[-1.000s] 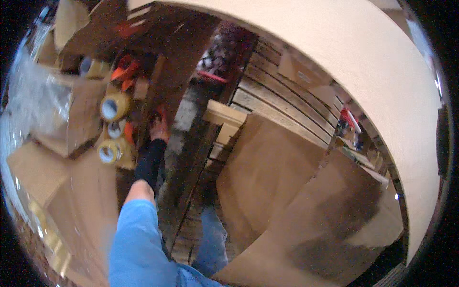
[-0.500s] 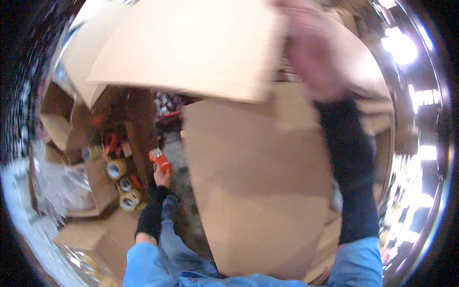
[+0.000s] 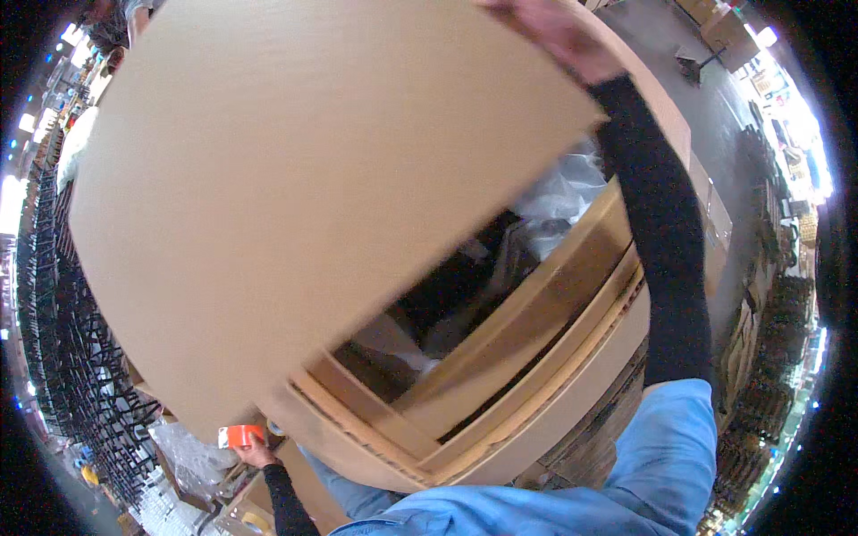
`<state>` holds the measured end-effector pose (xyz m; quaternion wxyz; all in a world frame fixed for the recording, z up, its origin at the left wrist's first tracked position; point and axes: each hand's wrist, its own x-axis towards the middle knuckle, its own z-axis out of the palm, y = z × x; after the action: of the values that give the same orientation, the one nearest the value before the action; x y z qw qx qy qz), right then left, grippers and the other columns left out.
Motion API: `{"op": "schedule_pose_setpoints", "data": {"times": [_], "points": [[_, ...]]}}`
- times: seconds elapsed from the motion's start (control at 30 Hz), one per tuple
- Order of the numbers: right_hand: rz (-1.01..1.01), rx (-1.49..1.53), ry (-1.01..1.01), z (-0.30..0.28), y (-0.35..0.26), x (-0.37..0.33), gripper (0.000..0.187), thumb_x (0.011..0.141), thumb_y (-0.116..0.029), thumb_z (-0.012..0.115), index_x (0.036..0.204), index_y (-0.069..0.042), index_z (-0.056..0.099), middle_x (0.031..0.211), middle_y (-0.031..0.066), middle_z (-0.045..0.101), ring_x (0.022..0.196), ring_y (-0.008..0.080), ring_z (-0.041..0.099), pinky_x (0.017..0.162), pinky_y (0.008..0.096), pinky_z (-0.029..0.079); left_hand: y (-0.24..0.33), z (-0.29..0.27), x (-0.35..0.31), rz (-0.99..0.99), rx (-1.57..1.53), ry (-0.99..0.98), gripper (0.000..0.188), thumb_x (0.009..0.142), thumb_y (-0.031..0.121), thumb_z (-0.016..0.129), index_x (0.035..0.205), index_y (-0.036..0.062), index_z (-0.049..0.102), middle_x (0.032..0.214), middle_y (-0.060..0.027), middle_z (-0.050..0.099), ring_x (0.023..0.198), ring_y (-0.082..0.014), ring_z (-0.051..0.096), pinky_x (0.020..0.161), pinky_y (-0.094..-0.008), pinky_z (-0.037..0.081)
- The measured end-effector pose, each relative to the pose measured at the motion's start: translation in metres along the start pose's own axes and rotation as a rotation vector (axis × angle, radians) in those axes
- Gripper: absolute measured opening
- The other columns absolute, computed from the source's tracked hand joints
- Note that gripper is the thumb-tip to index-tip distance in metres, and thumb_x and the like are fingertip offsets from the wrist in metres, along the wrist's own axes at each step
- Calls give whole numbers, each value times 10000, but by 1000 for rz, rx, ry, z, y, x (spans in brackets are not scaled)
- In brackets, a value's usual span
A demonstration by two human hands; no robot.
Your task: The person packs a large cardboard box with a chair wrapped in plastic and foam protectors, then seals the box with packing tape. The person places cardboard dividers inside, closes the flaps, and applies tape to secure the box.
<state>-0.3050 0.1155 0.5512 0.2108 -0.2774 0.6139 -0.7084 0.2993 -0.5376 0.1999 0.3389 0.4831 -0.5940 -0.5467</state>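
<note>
A large flat cardboard sheet (image 3: 322, 170) slants across an open carton (image 3: 527, 330), covering its far left part. My right hand (image 3: 567, 40) is stretched out at the top, closed on the sheet's far right edge; its fingertips are partly out of the picture. Inside the carton, dark contents (image 3: 465, 268) and clear plastic wrap (image 3: 567, 192) show past the sheet's near edge. Low on the left, my left hand (image 3: 257, 452) grips a small orange-red object with a white end (image 3: 239, 436), whose kind I cannot make out. It is beside the sheet's lower corner.
Clear plastic wrapping (image 3: 192, 460) lies in a box at the lower left, near another cardboard box (image 3: 299, 496). Black stacked frames (image 3: 67, 357) line the left side. Grey floor (image 3: 657, 54) shows at the upper right, with cartons (image 3: 728, 36) beyond. Part of another person (image 3: 134, 16) appears at the top left.
My view has swung from the floor and tape rolls to the open carton. The cardboard sheet has come over the carton in my right hand. My left hand still holds the orange-red object.
</note>
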Motion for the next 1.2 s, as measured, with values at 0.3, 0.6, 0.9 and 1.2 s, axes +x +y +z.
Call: {"op": "schedule_pose_setpoints", "data": {"times": [0.3, 0.6, 0.9, 1.2], "points": [[206, -43, 288, -139, 76, -298, 658, 965, -173, 644, 1534, 53, 402, 1467, 109, 567, 1290, 169, 581, 1111, 325, 446, 89, 33, 21, 301, 606, 60, 627, 886, 86, 777, 1431, 30, 472, 1231, -139, 654, 969, -253, 677, 816, -382, 596], [120, -1011, 499, -241, 58, -276, 445, 949, -278, 668, 1274, 26, 670, 1252, 160, 710, 1091, 272, 677, 991, 387, 520, 168, 123, 65, 597, 553, 12, 560, 878, 318, 821, 1264, -14, 588, 1102, -172, 676, 906, -288, 674, 799, -402, 571], [184, -1304, 824, -248, 89, -226, 545, 903, -600, 590, 1325, -272, 696, 1243, 132, 723, 1182, 359, 667, 1050, 474, 503, 165, -45, -101, 687, 435, 234, 597, 862, 454, 820, 1158, -37, 653, 1087, -192, 709, 956, -305, 652, 929, -432, 516], [223, -1454, 700, -208, 80, -268, 455, 1042, -428, 482, 1320, -112, 656, 1208, 271, 681, 1129, 426, 656, 972, 512, 519, 199, -132, -360, 732, 540, 718, 545, 878, 378, 830, 1131, -72, 653, 1089, -225, 704, 971, -333, 650, 914, -440, 524]]}}
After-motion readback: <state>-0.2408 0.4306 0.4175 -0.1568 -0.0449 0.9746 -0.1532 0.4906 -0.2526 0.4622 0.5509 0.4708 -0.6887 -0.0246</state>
